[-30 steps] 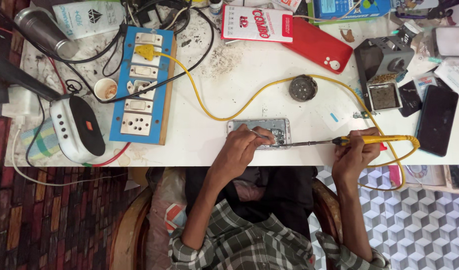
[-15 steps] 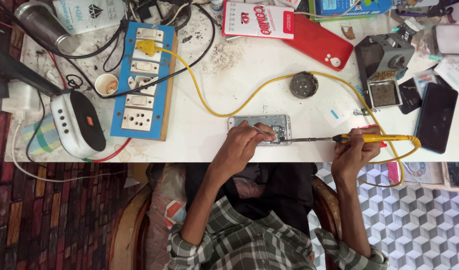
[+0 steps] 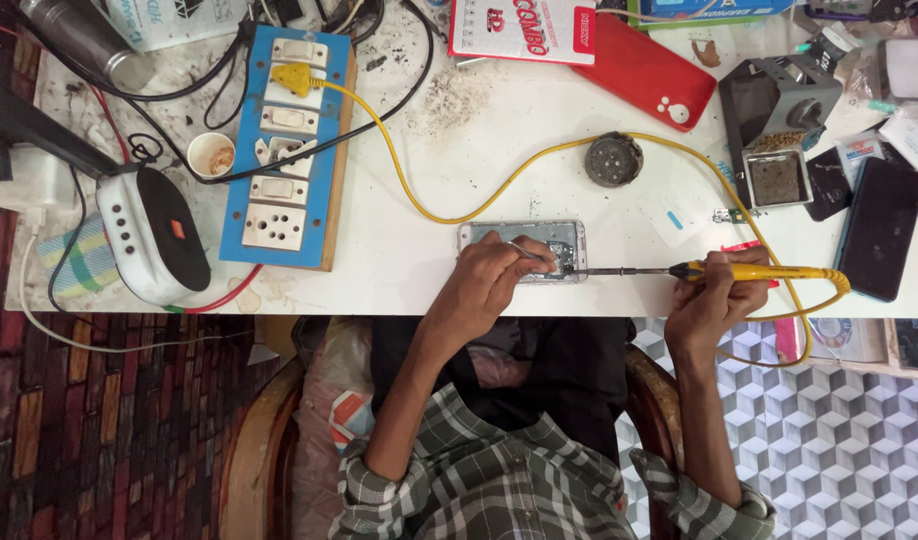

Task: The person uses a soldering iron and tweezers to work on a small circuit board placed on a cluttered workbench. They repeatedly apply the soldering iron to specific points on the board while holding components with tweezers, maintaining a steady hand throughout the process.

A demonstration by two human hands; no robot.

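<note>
The opened phone [image 3: 524, 240] lay flat on the white table [image 3: 409, 255], close to its near edge, in front of the person. The left hand [image 3: 489, 285] rested on the lower part of the phone, and its fingers were closed together on thin metal tweezers [image 3: 532, 250], whose points went down into the inner part of the phone. The right hand [image 3: 714, 300] was clamped around the yellow handle of a soldering iron [image 3: 719, 271]; the iron lay almost level, and its dark tip reached the right end of the phone, very near to the tweezers. A yellow cable [image 3: 459, 195] went from the iron in a long curve over the table to a plug in the blue socket board [image 3: 284, 145] on the left. Behind the phone stood a small round tin [image 3: 613, 159], and further back a red phone cover [image 3: 644, 72]. To the right were a grey iron stand [image 3: 776, 120] and a black phone [image 3: 882, 230], well apart from both hands.
</note>
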